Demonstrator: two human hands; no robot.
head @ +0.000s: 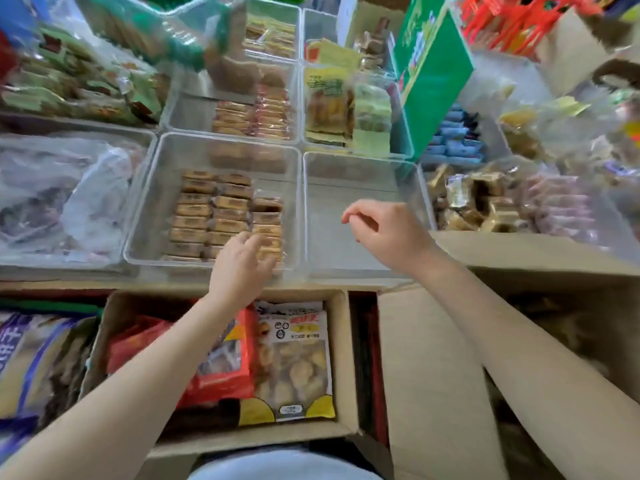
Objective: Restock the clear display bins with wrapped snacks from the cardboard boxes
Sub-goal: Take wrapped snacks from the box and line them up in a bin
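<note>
Landmark: open box (341, 358) at near edge, holding a red bag (221, 368) and a yellow-white bag (294, 358). Just beyond the box, left: clear bin (145, 202), part filled with rows of brown wrapped snacks (211, 209). Beyond the box, right: second bin (346, 244), nothing visible inside.

Left hand (239, 268) reaches past the box into the snack bin, fingers resting on the nearest packets; whether it pinches one, cannot tell. Right hand (384, 233) hangs over the bare bin, fingers loosely curled, holding nothing.

Step, by my reading: placing or squaring up the snack rows. Next move likely calls for returning to the box for more stock.
</note>
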